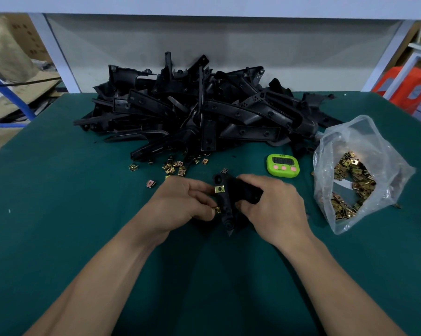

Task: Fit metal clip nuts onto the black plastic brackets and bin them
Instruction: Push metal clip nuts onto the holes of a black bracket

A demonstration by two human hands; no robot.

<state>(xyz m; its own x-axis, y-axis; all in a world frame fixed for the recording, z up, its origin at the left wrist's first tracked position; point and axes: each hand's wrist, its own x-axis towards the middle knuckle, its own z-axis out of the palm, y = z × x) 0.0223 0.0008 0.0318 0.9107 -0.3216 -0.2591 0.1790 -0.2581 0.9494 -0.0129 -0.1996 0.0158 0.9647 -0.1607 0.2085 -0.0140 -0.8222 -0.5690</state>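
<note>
1. Hands: both are working close together over the green mat point(59, 190). The right hand point(275, 202) is gripping the black bracket point(227, 202), with its fingers curled round the bracket's right-hand limb. The left hand point(178, 204) is pinching a second clip nut point(216, 210) at the bracket's left edge.
2. Work piece: the bracket is being held between the two hands, near the person. I cannot tell whether its lower tip is resting on the mat. A fitted clip nut point(219, 189) is sitting on its upper portion.
3. Stock: loose clip nuts point(173, 166) are lying scattered just beyond the left hand. More are sitting in an open plastic bag point(352, 175) to the right. The bracket pile point(204, 110) is standing at the back of the mat, and a green timer point(282, 165) is lying between the pile and the bag. No bin is showing in this view.
4. Risks, as judged:
   - The second clip nut is being held by the fingertips only, so a skewed push could seat it crooked or off its hole.
   - If the pinch slips, the nut may drop among the loose ones or fall beneath the bracket.
   - The right hand is gripping one limb only, so the bracket may twist under the push.
   - The sharp nut edges may nick a fingertip under pressure.
   - With the bin out of view, the finished bracket could be set down on the unfinished pile.
</note>
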